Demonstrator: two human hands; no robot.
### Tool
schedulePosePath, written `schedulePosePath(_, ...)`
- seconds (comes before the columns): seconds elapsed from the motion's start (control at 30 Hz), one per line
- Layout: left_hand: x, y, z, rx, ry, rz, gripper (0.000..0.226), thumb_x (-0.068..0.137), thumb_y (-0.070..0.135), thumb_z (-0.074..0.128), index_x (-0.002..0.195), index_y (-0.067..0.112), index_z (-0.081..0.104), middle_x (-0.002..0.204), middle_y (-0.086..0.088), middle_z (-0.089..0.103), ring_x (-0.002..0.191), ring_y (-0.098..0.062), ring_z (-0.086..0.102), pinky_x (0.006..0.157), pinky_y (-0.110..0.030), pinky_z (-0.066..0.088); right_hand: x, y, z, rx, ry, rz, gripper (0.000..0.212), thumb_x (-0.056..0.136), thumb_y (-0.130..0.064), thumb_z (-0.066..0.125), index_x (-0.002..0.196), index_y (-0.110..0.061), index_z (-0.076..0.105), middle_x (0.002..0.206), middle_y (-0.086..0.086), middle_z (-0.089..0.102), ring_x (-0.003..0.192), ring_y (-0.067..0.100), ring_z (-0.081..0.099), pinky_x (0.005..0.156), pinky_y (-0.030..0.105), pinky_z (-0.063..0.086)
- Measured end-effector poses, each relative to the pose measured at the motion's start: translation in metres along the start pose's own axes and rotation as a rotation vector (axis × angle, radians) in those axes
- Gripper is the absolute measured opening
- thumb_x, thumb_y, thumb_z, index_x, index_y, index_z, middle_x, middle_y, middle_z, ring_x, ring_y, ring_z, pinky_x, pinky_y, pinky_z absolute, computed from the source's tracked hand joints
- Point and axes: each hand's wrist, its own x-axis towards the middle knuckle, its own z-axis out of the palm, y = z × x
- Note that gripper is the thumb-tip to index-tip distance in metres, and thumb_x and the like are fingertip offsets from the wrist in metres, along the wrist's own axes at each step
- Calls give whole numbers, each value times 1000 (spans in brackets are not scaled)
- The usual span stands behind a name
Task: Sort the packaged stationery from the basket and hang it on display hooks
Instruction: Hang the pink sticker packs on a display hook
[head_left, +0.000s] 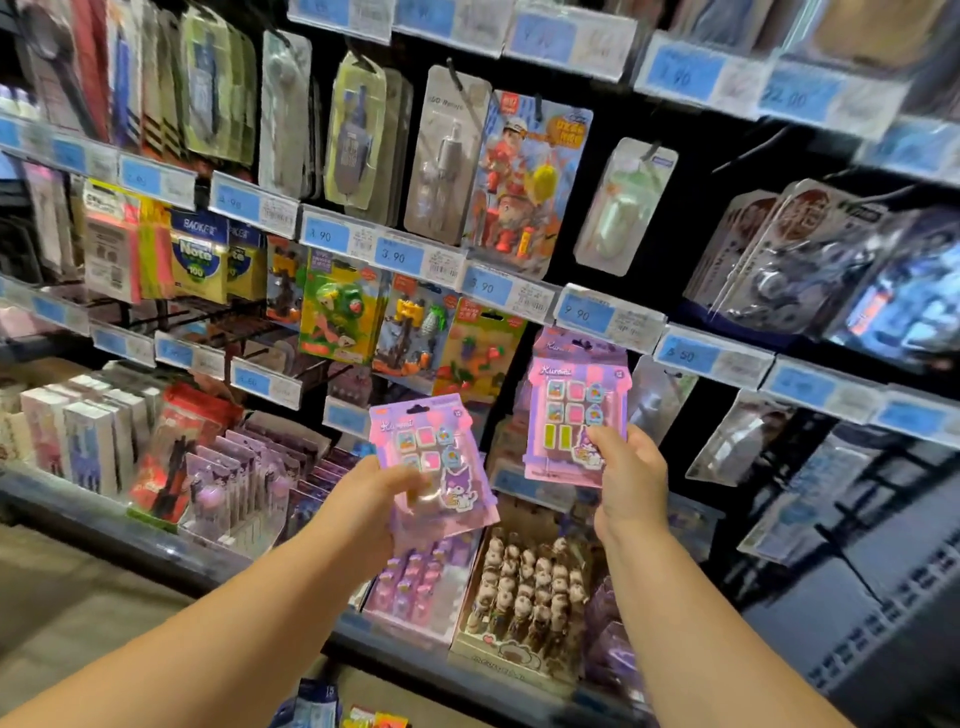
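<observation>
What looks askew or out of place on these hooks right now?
Nothing looks spilled or torn. The pale green blister pack hangs tilted on its hook; blur hides finer damage.

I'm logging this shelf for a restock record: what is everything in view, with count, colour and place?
lower pack: at least one, pink-purple, in the left hand, low centre
upper pack: one, pink-purple, in the right hand, in front of a matching pack
price labels: many, blue, along the shelf rails
sticky notes: two packs, yellow and blue, left middle row
firefighter pack: one, red-orange, hung upper centre
figurine box: one, brown figures, bottom shelf
left hand: one, grips the lower pack
right hand: one, pinches the upper pack
</observation>
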Motion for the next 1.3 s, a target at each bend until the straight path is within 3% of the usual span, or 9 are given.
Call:
schedulePosePath(0.17, 0, -2, 0, -19, -27, 58, 33, 88, -5, 58, 121, 1, 56, 82, -6, 69, 62, -23, 67, 40, -23, 48, 7, -2, 0, 32, 30, -12, 18, 90, -5, 59, 92, -19, 69, 90, 4, 73, 84, 22, 69, 76, 36, 56)
schedulePosePath(0.3, -1, -7, 4, -54, -84, 72, 32, 92, 1, 57, 124, 4, 53, 72, -2, 68, 54, -21, 65, 40, -24, 49, 12, -4, 3, 62, 24, -12, 17, 92, -5, 58, 93, -19, 68, 86, 0, 72, 75, 13, 70, 59, 23, 54)
schedulePosePath(0.5, 2, -11, 8, -36, -116, 93, 31, 92, 8, 58, 122, 10, 57, 78, 1, 73, 65, -19, 70, 54, -31, 51, 26, -1, 11, 18, 109, 34, 20, 92, -12, 62, 111, -8, 63, 95, 4, 71, 73, 10, 70, 54, 19, 51)
schedulePosePath(0.63, 3, -11, 12, -44, -103, 96, 28, 92, 10, 59, 119, 11, 59, 74, 2, 71, 59, -15, 66, 45, -25, 48, 31, 3, 13, -181, 241, 92, 40, 85, -33, 73, 107, -9, 50, 93, 1, 58, 77, 15, 56, 68, 31, 42)
schedulePosePath(0.73, 4, -11, 13, -30, -92, 99, 30, 92, 11, 60, 122, 14, 58, 78, 2, 71, 63, -17, 67, 51, -28, 49, 23, 5, 13, -387, 315, 65, 45, 84, -39, 72, 102, -13, 39, 93, -1, 42, 76, 19, 46, 71, 33, 37)
schedulePosePath(0.9, 2, -10, 10, -39, -63, 110, 28, 94, 11, 59, 121, 18, 58, 79, 2, 73, 66, -20, 68, 51, -30, 50, 1, 2, 19, -613, 283, -145, 30, 88, -35, 67, 100, -18, 46, 106, -5, 38, 83, 14, 37, 62, 27, 25)
schedulePosePath(1.03, 1, -6, 12, -60, -69, 120, 29, 95, 10, 58, 122, 20, 56, 93, -4, 75, 78, -25, 71, 70, -42, 54, -10, 5, 25, -548, -152, -215, 24, 91, -36, 63, 85, -13, 59, 82, -4, 56, 76, 13, 53, 69, 30, 39)
schedulePosePath(1.13, 0, -6, 13, -73, -70, 143, 34, 93, 9, 59, 125, 18, 53, 102, -9, 73, 82, -29, 70, 76, -49, 54, -24, 3, 31, -511, -506, -25, 29, 87, -38, 69, 103, -18, 55, 88, -2, 63, 80, 12, 63, 68, 29, 48)
schedulePosePath(1.3, 1, -8, 12, -84, -78, 140, 33, 91, 9, 60, 122, 17, 55, 103, -11, 73, 81, -29, 70, 67, -44, 57, -33, 10, 29, -319, -639, 115, 36, 88, -10, 69, 118, -16, 52, 94, 3, 75, 84, 17, 73, 64, 28, 57)
